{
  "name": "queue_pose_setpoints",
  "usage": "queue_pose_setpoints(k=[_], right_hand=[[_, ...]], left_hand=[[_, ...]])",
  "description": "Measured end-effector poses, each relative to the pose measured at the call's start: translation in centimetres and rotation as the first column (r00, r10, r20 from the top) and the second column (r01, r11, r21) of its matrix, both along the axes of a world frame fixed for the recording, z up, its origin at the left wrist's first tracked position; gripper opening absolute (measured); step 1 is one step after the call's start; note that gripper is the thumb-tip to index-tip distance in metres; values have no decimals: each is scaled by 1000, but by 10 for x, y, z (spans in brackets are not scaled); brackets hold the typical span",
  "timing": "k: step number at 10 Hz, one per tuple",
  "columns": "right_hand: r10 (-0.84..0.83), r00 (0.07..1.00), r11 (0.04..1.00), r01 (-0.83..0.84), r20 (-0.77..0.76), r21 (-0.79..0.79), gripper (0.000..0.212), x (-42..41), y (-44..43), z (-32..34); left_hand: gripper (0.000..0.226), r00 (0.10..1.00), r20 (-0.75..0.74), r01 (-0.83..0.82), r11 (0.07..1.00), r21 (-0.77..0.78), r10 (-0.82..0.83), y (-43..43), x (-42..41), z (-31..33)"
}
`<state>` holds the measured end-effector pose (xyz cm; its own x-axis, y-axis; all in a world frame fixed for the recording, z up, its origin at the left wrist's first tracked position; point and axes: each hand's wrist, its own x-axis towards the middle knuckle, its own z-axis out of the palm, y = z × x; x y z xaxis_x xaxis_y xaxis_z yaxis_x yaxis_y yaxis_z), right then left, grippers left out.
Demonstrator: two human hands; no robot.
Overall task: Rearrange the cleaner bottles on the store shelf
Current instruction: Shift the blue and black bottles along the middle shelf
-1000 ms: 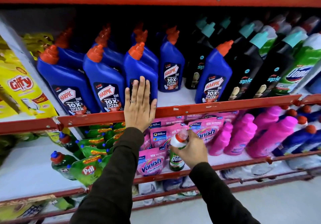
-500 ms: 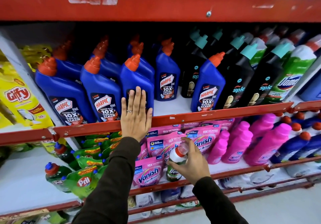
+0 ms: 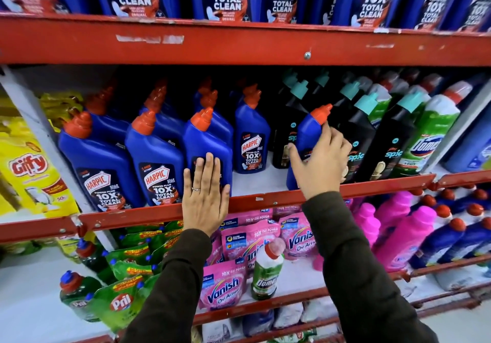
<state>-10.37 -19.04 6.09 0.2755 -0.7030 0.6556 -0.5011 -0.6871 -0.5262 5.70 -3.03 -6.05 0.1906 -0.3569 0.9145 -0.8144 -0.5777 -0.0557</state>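
The stray blue bottle (image 3: 308, 140) stands at the shelf front among the black bottles (image 3: 372, 135), and the right hand (image 3: 320, 161) has just come up to wrap round it, having left the green bottle (image 3: 267, 271) standing on the shelf below. The left hand (image 3: 206, 196) stays spread flat against the blue row (image 3: 148, 156). I'd guess the stray is about to join them.

A shop: red shelves (image 3: 239, 46) stocked with branded cleaner bottles (image 3: 156, 161).

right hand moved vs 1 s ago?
Yes. The right hand has left the small Domex bottle on the lower shelf and risen above the red shelf rail, now gripping the lone blue Harpic bottle beside the black bottles.
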Motion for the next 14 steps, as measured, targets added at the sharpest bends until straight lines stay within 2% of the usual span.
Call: queue_pose_setpoints(k=[1, 2, 4, 6, 9, 10, 11, 12, 13, 14], right_hand=[[-26, 999, 1000, 27, -33, 13, 70, 4, -7, 6], [96, 995, 993, -98, 37, 60, 56, 3, -10, 10], [205, 973, 978, -206, 104, 2, 61, 12, 17, 15], [254, 966, 967, -255, 50, 5, 64, 37, 47, 17], [318, 947, 948, -317, 47, -13, 72, 41, 54, 11], [363, 918, 930, -368, 162, 2, 76, 31, 52, 14], [307, 912, 951, -301, 271, -63, 63, 16, 39, 18], [153, 938, 984, -118, 311, -130, 57, 0, 11, 25], [-57, 931, 991, 97, 359, -94, 61, -18, -27, 34], [-264, 913, 959, 283, 312, -16, 67, -36, -68, 40]], left_hand=[[81, 1000, -4, -1, 1000, 2, 1, 0, 0, 0], [80, 1000, -13, -6, 1000, 6, 7, 0, -1, 1], [81, 1000, -5, -4, 1000, 2, 4, -1, 0, 0], [79, 1000, -1, -4, 1000, 7, 4, 0, -1, 1], [80, 1000, -10, 1, 1000, 14, -1, 1, -1, 1], [79, 1000, 2, 0, 1000, 10, 0, 1, -1, 1], [79, 1000, -6, 6, 1000, 5, -6, 0, 0, 0], [79, 1000, -11, 21, 1000, -4, -21, 0, 1, -2], [78, 1000, -6, 15, 1000, -6, -15, -1, 3, -4], [77, 1000, -3, 6, 1000, -7, -6, -2, 4, -5]])
